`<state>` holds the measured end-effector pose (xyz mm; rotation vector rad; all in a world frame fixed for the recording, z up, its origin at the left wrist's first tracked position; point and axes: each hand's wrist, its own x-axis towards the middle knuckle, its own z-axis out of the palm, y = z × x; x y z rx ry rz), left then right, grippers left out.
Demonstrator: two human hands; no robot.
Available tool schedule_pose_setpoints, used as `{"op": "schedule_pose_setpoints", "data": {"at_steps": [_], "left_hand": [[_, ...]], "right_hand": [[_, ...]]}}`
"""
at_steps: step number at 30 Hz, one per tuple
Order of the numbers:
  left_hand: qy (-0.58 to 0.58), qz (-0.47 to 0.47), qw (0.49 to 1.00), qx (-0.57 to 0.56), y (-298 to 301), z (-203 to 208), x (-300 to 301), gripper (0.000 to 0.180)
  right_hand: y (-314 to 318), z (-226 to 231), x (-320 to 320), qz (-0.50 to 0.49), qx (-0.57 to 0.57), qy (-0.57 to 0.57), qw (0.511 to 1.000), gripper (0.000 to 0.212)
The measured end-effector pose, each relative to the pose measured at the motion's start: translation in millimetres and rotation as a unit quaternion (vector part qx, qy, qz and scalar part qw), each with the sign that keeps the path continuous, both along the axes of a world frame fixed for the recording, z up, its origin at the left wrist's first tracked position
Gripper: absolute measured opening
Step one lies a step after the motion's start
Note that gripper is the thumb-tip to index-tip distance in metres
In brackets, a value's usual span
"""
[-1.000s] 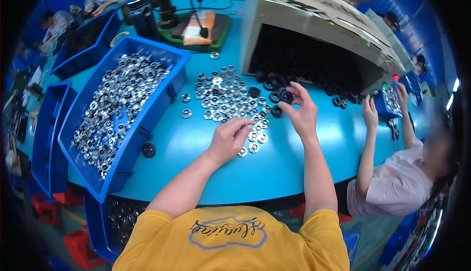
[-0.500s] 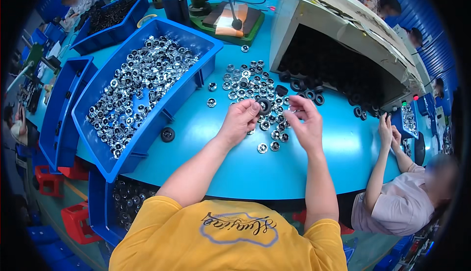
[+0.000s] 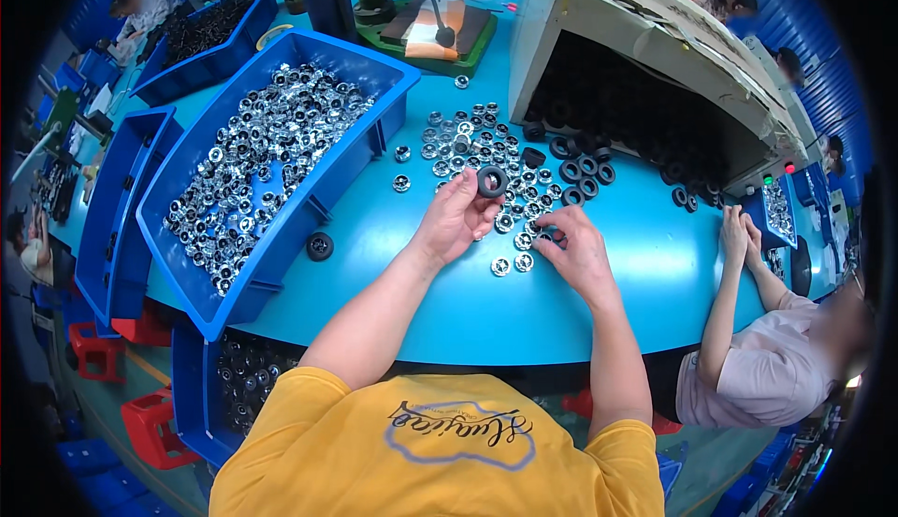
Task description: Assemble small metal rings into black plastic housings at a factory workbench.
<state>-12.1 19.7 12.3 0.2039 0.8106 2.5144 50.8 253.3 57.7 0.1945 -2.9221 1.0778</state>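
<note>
My left hand (image 3: 453,218) pinches a black rubber tyre (image 3: 491,181) between thumb and fingers, its open ring showing, above the table. Lower and to the right, my right hand (image 3: 578,253) has thumb and fingertips closed on a small chrome wheel rim (image 3: 546,235), which the fingers partly cover. Around and beyond both hands lie many loose chrome wheel rims (image 3: 462,143). Two rims (image 3: 501,266) sit nearest me, just left of the right hand. Loose black tyres (image 3: 587,167) lie beyond the right hand, by the mouth of a pale box.
A large blue bin (image 3: 309,201) of chrome rims stands at left. The pale box (image 3: 530,58), full of black tyres, stands far right. A green-based hand press (image 3: 468,60) and dark bottle (image 3: 329,2) stand behind. A co-worker's hands (image 3: 737,236) are at the right.
My right hand has drawn back from beside the tyre and come down to the rims near me. My left hand has lifted the tyre slightly up and left.
</note>
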Motion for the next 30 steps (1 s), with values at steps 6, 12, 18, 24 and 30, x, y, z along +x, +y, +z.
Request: {"op": "schedule_pose_setpoints", "data": {"at_steps": [6,12,18,24,30], "left_hand": [[-0.005,0.017,1.0,0.018,2,-10,-2,0.04],[-0.028,0.023,0.998,0.056,2,-19,-7,0.04],[-0.033,0.016,0.998,0.051,2,-17,-6,0.041],[-0.035,0.012,0.997,0.061,0,-18,-9,0.042],[-0.018,0.012,0.999,0.046,2,-14,-8,0.039]], "right_hand": [[-5,3,1,0.019,0.003,0.006,1.0,0.032],[2,-2,-5,-0.003,-0.104,0.022,0.994,0.028],[-21,14,-32,-0.017,-0.408,-0.121,0.905,0.023],[-38,10,-46,-0.011,-0.497,-0.104,0.861,0.042],[-40,-9,-43,-0.026,-0.541,-0.074,0.837,0.039]]}}
